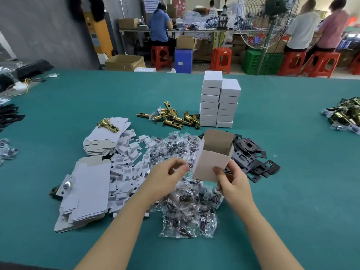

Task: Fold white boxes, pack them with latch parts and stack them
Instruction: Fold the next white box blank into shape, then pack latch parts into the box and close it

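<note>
We see the right hand (232, 184) holding a half-folded white box (213, 155) by its lower right corner, thumb on the near panel, above the green surface (292, 191). The box's open top faces away, brown inside showing. The left hand (168, 177) is just beside the box at its 9 o'clock, fingers curled; blur keeps us from telling whether it pinches anything.

Under both hands lies a heap of clear screw bags (187, 211). At 3 o'clock from the box, black strike plates (251, 154) lie piled. At 12 o'clock, two touching stacks of closed white boxes (219, 102) stand on the surface. Just left of the stacks, brass latch bolts (171, 116) lie loose.

At 9 o'clock, white card inserts (129, 164) are scattered between two piles of flat box blanks (87, 193); one brass latch (108, 125) rests on the far pile. A silver knob (67, 185) sits at the near pile's left edge.
</note>
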{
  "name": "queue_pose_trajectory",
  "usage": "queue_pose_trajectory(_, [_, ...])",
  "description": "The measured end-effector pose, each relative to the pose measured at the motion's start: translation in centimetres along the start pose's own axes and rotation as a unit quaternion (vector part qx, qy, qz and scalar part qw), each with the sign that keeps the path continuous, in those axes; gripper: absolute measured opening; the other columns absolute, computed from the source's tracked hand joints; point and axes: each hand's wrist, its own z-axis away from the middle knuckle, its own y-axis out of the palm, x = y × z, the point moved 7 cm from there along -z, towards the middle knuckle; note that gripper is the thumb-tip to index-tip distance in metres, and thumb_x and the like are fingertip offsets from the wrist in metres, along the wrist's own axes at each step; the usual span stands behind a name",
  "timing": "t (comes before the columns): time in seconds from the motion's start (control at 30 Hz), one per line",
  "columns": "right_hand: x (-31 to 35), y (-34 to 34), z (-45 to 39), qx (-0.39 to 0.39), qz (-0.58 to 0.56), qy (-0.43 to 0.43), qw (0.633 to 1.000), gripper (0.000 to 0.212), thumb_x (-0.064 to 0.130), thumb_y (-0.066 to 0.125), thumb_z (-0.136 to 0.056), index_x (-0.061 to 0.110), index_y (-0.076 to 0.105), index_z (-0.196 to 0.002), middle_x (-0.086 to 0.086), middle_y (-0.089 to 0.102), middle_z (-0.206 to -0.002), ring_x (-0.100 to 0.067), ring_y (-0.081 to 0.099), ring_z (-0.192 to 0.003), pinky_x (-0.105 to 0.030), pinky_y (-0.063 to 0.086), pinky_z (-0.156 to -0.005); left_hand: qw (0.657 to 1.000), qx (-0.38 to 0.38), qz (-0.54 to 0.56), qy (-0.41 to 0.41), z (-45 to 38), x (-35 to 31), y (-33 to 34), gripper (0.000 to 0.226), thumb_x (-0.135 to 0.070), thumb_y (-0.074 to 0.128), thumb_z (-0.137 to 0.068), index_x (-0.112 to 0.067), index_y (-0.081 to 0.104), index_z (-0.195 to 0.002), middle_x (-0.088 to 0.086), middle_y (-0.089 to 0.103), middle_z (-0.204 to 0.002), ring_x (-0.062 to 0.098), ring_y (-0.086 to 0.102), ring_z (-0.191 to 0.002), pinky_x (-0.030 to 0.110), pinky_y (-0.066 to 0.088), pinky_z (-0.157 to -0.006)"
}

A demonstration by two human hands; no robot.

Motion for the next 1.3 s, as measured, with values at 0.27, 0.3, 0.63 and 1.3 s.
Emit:
queue_pose_trajectory(0.27, [-2.0, -0.6, 0.3, -0.095, 0.076, -0.039, 0.992, 0.044, 0.017, 0.062, -0.101, 0.021, 0.053, -0.144, 0.002, 0.066, -0.126, -0.028, 0.065, -0.100, -0.046, 0.056, -0.086, 0.981, -0.141, -0.132, -0.029, -8.3, 0.2, -3.0, 0.013, -0.016, 0.052, -0.104, -0.020, 0.064, -0.110, -0.008, 0.066, -0.097, 0.007, 0.061, -0.074, 0.021, 0.049, -0.061])
queue_pose_trajectory(0.3, [-2.1, -0.7, 0.2, -0.097, 0.078, -0.041, 0.991, 0.044, 0.017, 0.062, -0.100, 0.021, 0.053, -0.144, 0.003, 0.065, -0.126, -0.028, 0.065, -0.101, -0.047, 0.056, -0.088, 0.978, -0.141, -0.150, -0.019, -9.9, 0.0, -2.9, 0.019, -0.014, 0.051, -0.103, -0.020, 0.065, -0.116, -0.006, 0.068, -0.106, 0.009, 0.063, -0.081, 0.024, 0.052, -0.066])
queue_pose_trajectory(0.63, [-4.7, -1.2, -0.7, -0.100, 0.062, 0.010, 0.993, 0.044, 0.025, 0.061, -0.100, 0.020, 0.051, -0.144, 0.004, 0.066, -0.117, -0.018, 0.064, -0.086, -0.038, 0.054, -0.079, 0.891, -0.067, -0.440, 0.095, -23.7, -0.9, 2.2, 0.059, 0.005, 0.055, -0.091, -0.021, 0.051, -0.143, 0.000, 0.051, -0.147, 0.024, 0.043, -0.130, 0.043, 0.051, -0.092])
queue_pose_trajectory(1.3, [-3.7, -0.9, -0.8, -0.083, 0.063, -0.019, 0.994, 0.051, 0.027, 0.055, -0.099, 0.026, 0.049, -0.150, 0.010, 0.061, -0.132, -0.010, 0.061, -0.113, -0.029, 0.052, -0.091, 0.904, -0.223, -0.328, 0.158, -19.5, -8.6, -7.2, 0.012, -0.018, 0.066, -0.096, -0.018, 0.071, -0.107, -0.002, 0.072, -0.100, 0.021, 0.061, -0.094, 0.036, 0.051, -0.078])
